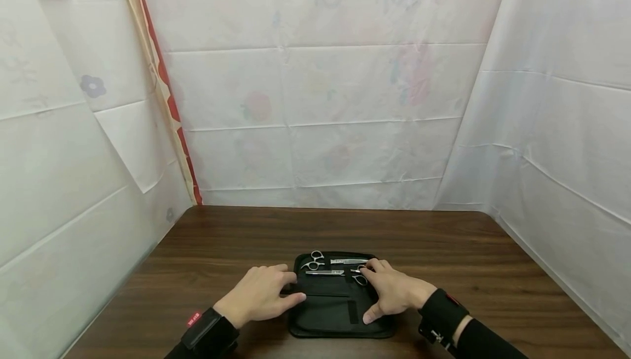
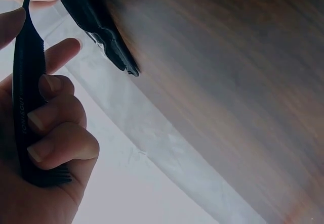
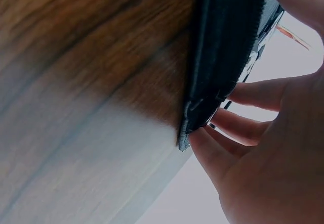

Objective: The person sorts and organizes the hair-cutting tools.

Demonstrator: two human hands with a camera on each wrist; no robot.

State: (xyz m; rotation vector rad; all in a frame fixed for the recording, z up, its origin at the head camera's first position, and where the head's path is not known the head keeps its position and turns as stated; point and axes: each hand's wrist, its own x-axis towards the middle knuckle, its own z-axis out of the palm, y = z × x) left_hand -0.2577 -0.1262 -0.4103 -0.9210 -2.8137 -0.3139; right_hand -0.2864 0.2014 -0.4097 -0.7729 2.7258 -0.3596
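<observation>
A black zip case [image 1: 325,318] lies on the table, holding two pairs of silver hairdressing scissors side by side under straps: the upper scissors [image 1: 347,261] and the lower scissors [image 1: 322,272]. My left hand [image 1: 263,293] is at the case's left edge. In the left wrist view its fingers curl round a black tail comb [image 2: 23,97], whose thin tail points up past the thumb. My right hand [image 1: 394,290] rests at the right edge, fingers spread, thumb on the lower part and fingertips by the scissor handles. Fingertips touch the zipped rim [image 3: 228,42] in the right wrist view.
The brown wood-grain table [image 1: 222,249] reaches back to a white sheet [image 1: 315,156] with faint prints. White sheets also hang along the left and right sides. A black strap [image 1: 352,312] crosses the lower part of the case.
</observation>
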